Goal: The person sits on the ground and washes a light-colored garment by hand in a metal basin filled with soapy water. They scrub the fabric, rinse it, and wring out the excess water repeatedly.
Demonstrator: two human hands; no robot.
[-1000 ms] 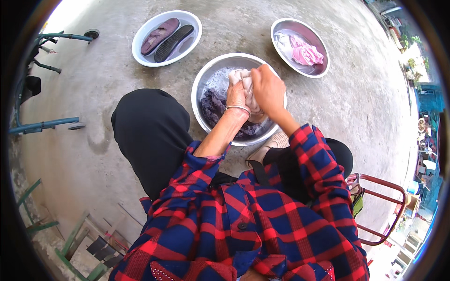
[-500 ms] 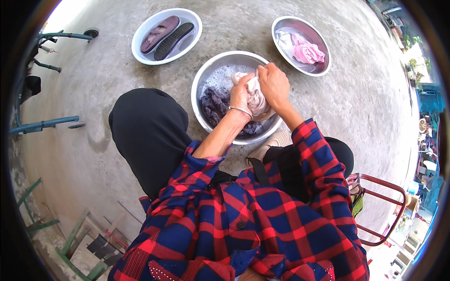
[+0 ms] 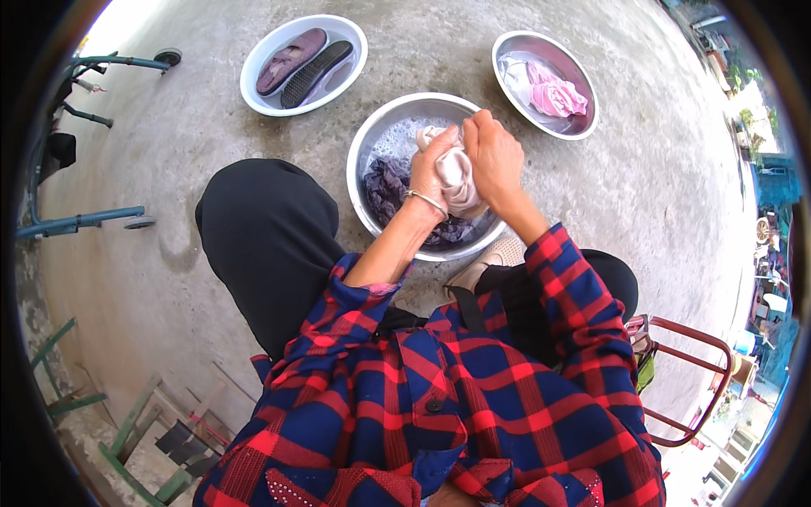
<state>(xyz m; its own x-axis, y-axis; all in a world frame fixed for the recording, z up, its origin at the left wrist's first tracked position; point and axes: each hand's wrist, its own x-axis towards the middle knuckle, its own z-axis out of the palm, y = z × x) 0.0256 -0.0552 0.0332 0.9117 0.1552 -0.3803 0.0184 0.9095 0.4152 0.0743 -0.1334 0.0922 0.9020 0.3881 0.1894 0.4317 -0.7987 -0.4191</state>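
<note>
Pale cloth (image 3: 457, 179) is bunched between the left hand (image 3: 428, 165) and right hand (image 3: 496, 160), both clenched around it, over the near metal basin (image 3: 439, 108), where dark fabric (image 3: 386, 186) lies toward the left. Two shoes (image 3: 293, 61) lie in a white basin (image 3: 246, 78), far left.

Pale pinkish cloth (image 3: 457, 177), crumpled into a bundle, over a silvery basin (image 3: 422, 98).

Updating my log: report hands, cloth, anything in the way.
Left hand and right hand closed on pale cloth. Cloth bunched, over metal basin. Dark cloth in basin; nothing visibly blocking.
</note>
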